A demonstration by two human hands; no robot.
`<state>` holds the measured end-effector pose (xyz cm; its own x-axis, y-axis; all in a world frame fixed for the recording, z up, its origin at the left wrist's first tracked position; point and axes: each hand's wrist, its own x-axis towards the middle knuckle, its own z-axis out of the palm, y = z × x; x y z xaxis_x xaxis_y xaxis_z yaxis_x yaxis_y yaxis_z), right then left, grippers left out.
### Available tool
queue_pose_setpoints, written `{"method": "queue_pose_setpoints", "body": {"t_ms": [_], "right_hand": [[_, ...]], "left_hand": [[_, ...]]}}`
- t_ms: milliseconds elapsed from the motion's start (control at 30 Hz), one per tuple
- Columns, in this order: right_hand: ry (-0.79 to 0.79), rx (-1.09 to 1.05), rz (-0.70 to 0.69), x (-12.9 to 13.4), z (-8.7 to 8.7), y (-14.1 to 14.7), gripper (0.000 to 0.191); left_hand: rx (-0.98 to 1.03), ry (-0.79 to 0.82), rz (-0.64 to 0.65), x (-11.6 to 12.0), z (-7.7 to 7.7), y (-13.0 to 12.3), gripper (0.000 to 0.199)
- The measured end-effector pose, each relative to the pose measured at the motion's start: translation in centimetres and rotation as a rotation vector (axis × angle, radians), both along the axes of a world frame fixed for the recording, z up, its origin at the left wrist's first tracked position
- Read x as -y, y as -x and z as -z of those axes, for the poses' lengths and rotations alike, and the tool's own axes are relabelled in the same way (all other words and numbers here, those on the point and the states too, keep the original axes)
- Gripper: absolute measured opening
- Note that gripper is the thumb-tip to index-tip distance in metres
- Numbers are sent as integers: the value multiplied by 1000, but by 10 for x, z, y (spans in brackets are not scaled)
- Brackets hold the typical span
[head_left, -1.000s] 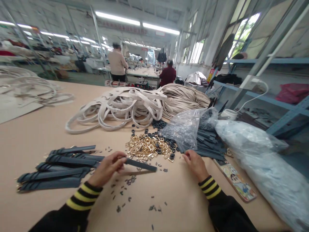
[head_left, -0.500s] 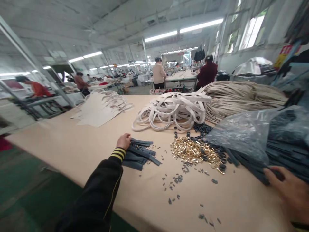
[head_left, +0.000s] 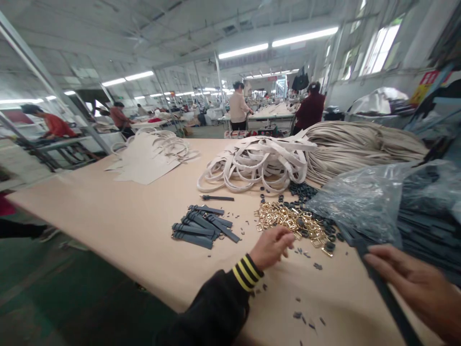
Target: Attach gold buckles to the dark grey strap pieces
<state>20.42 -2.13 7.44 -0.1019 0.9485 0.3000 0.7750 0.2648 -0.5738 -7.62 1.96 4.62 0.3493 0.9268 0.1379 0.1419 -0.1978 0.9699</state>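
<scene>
My left hand (head_left: 272,247), in a black sleeve with a yellow-striped cuff, is over the table just in front of a heap of gold buckles (head_left: 277,214). Its fingers are loosely bent and slightly apart, with nothing visible in them. At the right, my right hand (head_left: 414,283) pinches a long dark strap (head_left: 387,298) between thumb and fingers. Left of the buckles lies a pile of short dark straps with buckles (head_left: 201,223). One more short buckled strap (head_left: 219,198) lies apart behind that pile. Small black loops (head_left: 329,225) are mixed in along the buckle heap's right side.
Pale looped straps (head_left: 255,163) and a thick bundle of beige strips (head_left: 360,144) occupy the back right. Clear plastic (head_left: 363,192) partly covers more dark straps (head_left: 428,240). Pale flat pieces (head_left: 149,161) lie back left. Small dark bits (head_left: 298,315) are scattered in front. People work at tables beyond.
My left hand has left the short-strap pile and moved right toward the buckles. A single short strap now shows behind that pile. My right hand has drawn a dark strap toward me.
</scene>
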Motion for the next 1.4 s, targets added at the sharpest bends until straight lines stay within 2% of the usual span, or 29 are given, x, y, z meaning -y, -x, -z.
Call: {"method": "queue_pose_setpoints", "body": {"t_ms": [67, 167, 300, 400, 467, 567, 833, 900, 967, 1033, 1067, 1200, 1400], "right_hand": [[163, -2, -212, 0, 1, 33, 28], [274, -42, -302, -5, 11, 57, 30], [444, -235, -368, -14, 26, 55, 24], [687, -556, -380, -16, 37, 53, 24], [778, -746, -357, -17, 43, 55, 26], [782, -850, -350, -17, 49, 58, 27], [677, -858, -336, -18, 52, 60, 23], [654, -844, -365, -18, 51, 61, 22], [646, -835, -374, -17, 51, 62, 22], [641, -832, -355, -17, 51, 62, 22], [637, -830, -342, -18, 51, 62, 22], [613, -801, -300, -19, 53, 61, 25], [628, -784, -342, -17, 55, 61, 26]], "left_hand": [[138, 106, 123, 11, 9, -41, 34], [285, 189, 137, 13, 22, -69, 31], [328, 280, 21, 4, 36, -70, 30], [343, 328, -102, -4, 44, -65, 31], [364, 336, -123, -8, 46, -62, 31], [367, 340, -124, -9, 47, -60, 31], [224, 288, -114, -8, 50, -65, 26], [161, 164, -176, -6, 49, -67, 20], [74, -74, -259, -3, 46, -67, 13], [-22, -293, -272, 0, 44, -67, 10], [-63, -352, -244, 1, 43, -67, 13], [-120, -372, -102, 6, 46, -68, 17], [-236, -403, -146, 6, 52, -70, 23]]}}
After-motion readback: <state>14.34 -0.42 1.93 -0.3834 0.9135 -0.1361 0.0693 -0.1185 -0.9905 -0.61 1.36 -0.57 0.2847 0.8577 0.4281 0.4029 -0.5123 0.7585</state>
